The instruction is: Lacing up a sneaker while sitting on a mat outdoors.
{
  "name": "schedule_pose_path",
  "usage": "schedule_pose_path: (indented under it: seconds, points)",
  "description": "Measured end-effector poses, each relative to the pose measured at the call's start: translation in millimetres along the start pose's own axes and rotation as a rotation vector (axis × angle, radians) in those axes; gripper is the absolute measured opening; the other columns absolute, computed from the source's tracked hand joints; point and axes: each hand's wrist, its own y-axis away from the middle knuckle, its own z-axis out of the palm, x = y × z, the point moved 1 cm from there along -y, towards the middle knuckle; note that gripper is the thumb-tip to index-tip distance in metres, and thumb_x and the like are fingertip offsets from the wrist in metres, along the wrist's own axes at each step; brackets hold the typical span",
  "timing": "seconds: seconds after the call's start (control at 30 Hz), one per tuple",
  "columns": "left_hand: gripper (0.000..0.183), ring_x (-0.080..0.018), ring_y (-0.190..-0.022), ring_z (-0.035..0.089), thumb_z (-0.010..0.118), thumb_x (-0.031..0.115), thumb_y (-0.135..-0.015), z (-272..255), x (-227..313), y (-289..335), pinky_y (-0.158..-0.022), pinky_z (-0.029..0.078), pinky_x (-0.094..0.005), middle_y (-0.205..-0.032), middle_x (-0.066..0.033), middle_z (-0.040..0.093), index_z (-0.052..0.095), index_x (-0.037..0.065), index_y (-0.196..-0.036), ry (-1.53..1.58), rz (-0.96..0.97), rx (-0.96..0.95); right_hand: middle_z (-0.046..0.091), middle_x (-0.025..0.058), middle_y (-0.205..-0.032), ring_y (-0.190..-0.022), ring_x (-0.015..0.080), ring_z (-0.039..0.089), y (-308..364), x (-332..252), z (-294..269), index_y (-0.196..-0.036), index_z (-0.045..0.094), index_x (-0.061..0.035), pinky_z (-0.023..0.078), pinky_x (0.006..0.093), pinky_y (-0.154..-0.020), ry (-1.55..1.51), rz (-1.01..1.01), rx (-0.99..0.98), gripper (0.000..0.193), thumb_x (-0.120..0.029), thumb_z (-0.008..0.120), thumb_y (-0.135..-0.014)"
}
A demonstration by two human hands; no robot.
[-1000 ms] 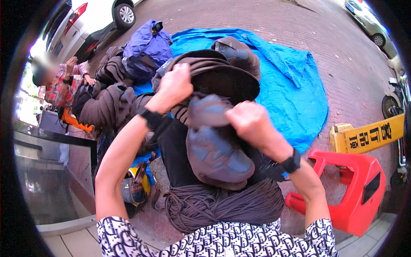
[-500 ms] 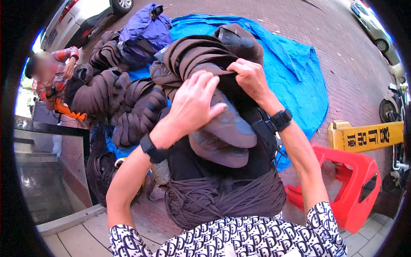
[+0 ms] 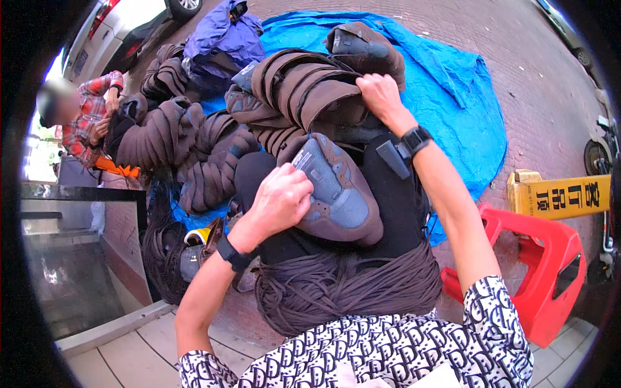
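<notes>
- Over the black bundle (image 3: 388,200) in front of you, your left hand (image 3: 279,202) is closed on the edge of the brown padded piece with the grey panel (image 3: 336,194); keep that pinch firm at the rim so the piece does not twist.
- Your right hand (image 3: 381,94) is clenched on the brown ribbed garment (image 3: 304,87) on top of the heap, above the black bundle; hold it back steadily.
- Mind the coil of brown cord (image 3: 349,288) just below, so nothing snags.
- Behind lies the blue tarp (image 3: 466,110); another person's sleeve (image 3: 87,119) is at the far left.
</notes>
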Motion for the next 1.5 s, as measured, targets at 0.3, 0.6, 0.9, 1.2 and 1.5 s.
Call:
schedule_pose_path:
  seconds: [0.3, 0.6, 0.9, 1.2, 1.5]
  points:
    - [0.030, -0.0313, -0.097, 0.050, 0.066, 0.012, -0.068, -7, 4, 5, -0.085, 0.040, -0.0360, -0.101, -0.0161, 0.053, 0.052, 0.001, -0.092, 0.054, -0.393, 0.265, 0.059, 0.0175, -0.099, -0.099, 0.0311, 0.053, 79, -59, -65, -0.109, 0.056, -0.0017, 0.041, 0.0357, -0.088, -0.965, 0.213, -0.360, 0.061, -0.042, 0.068, -0.064]
    - [0.049, -0.0295, -0.118, 0.038, 0.057, 0.017, -0.077, 17, -6, 19, -0.100, 0.029, -0.0343, -0.122, -0.0190, 0.042, 0.041, -0.002, -0.119, 0.346, -0.399, 0.076, 0.053, 0.0193, -0.105, -0.100, 0.0338, 0.051, 131, -115, -65, -0.111, 0.052, -0.0048, 0.040, 0.0377, -0.088, -1.113, 0.591, -0.317, 0.067, -0.031, 0.074, -0.053]
    - [0.045, -0.0241, -0.118, 0.040, 0.048, 0.018, -0.079, 34, -28, 5, -0.100, 0.028, -0.0317, -0.123, -0.0140, 0.045, 0.043, 0.000, -0.120, 0.477, -0.278, 0.124, 0.054, 0.0182, -0.101, -0.096, 0.0346, 0.052, 147, -106, -105, -0.114, 0.048, -0.0013, 0.043, 0.0390, -0.084, -0.693, 0.163, -0.183, 0.063, -0.032, 0.070, -0.064]
    - [0.041, -0.0229, -0.115, 0.043, 0.048, 0.018, -0.081, 19, -19, -2, -0.097, 0.032, -0.0319, -0.120, -0.0137, 0.048, 0.044, 0.003, -0.120, 0.290, -0.363, 0.004, 0.057, 0.0073, -0.072, -0.073, 0.0230, 0.057, 212, -112, -151, -0.077, 0.062, -0.0036, 0.047, 0.0319, -0.061, -0.774, -0.270, -0.627, 0.019, -0.011, 0.067, -0.061]
    - [0.016, -0.0285, -0.080, 0.060, 0.053, 0.003, -0.078, -8, 115, 36, -0.072, 0.048, -0.0328, -0.086, -0.0136, 0.061, 0.058, 0.000, -0.093, 0.636, -0.186, -0.156, 0.052, 0.0058, -0.059, -0.060, 0.0224, 0.057, 201, -106, -177, -0.060, 0.053, -0.0063, 0.047, 0.0342, -0.051, -0.700, -0.439, -0.456, 0.007, -0.012, 0.057, -0.063]
